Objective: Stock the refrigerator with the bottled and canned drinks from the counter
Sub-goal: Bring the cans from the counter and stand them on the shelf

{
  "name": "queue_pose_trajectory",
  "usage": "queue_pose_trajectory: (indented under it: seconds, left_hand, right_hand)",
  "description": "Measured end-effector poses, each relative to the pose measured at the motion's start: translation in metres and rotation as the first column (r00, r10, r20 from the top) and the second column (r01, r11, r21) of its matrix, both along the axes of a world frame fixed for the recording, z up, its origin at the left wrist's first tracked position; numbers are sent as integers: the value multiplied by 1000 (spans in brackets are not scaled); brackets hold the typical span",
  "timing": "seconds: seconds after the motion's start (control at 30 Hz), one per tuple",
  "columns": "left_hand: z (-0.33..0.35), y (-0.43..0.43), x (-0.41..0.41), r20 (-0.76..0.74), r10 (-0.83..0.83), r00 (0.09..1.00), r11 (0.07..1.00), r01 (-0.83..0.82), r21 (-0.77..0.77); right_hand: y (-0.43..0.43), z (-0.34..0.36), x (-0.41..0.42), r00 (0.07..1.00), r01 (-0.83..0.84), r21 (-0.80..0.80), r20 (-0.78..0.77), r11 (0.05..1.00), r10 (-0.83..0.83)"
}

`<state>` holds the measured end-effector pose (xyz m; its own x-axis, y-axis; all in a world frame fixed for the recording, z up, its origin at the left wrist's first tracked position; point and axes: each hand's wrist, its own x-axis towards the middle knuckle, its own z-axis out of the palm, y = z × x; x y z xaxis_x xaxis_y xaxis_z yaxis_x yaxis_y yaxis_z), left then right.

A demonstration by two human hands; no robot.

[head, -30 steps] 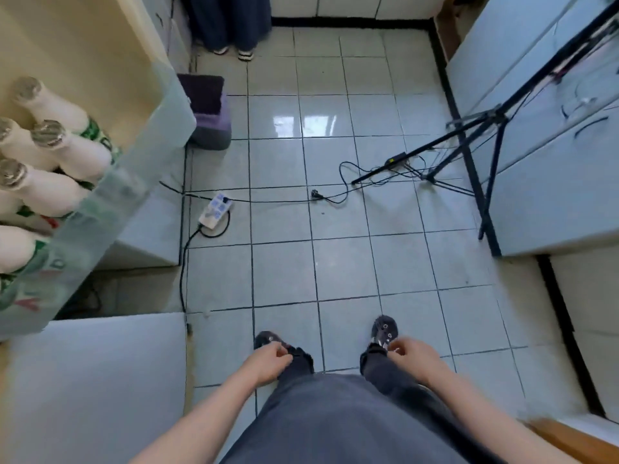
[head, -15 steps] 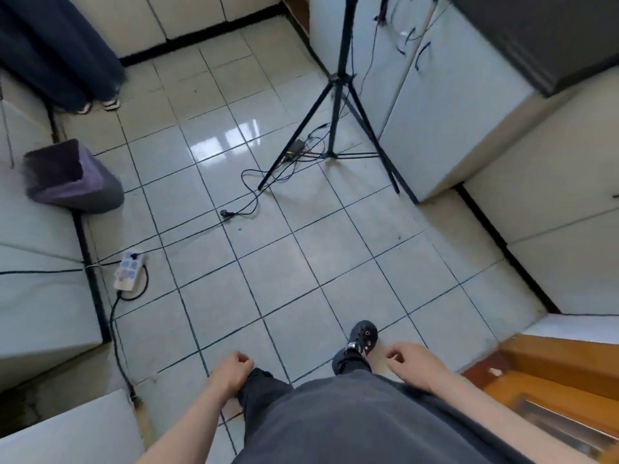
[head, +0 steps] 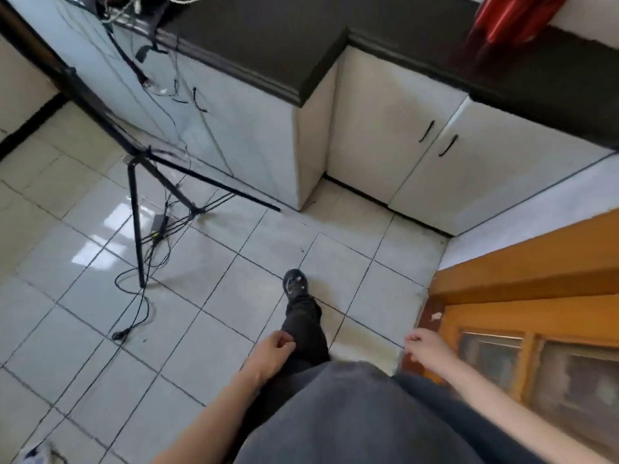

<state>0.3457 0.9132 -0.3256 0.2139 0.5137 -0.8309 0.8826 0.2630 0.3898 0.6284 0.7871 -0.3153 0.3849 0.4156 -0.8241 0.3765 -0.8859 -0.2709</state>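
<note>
Head-worn wide view, looking steeply down, floor [head: 187, 329] near

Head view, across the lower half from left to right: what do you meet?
From the left: tripod → left hand → right hand → wooden door.

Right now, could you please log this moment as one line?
left hand: empty | right hand: empty | drinks: none visible | counter: ahead

No readable text, label, brand or number anywhere in view.
</note>
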Motion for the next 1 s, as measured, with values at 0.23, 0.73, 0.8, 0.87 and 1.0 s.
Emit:
queue_pose_trajectory:
  seconds: [0.23, 0.73, 0.8, 0.87, 1.0]
  left_hand:
    - [-26, 132, 97, -130, -357, 925, 933, 345, -103]
    - [31, 384, 425, 151, -495, 856, 867, 473, 157]
    - [41, 391, 447, 225, -455, 862, 890, 431, 151]
    - [49, 396, 465, 304, -401, 864, 916, 366, 167]
    - [81, 413, 506, 430, -324, 843, 942, 242, 234]
  right_hand:
    - [22, -5, 61, 986, 162, -46, -37, 986, -164]
    - [192, 57, 218, 712, 686, 226, -10, 692, -703]
    - [214, 65, 237, 680, 703, 308, -27, 641, -733]
    - [236, 73, 263, 687, 667, 409, -15, 623, -727]
    - [291, 100, 337, 701, 596, 572, -27, 564, -713]
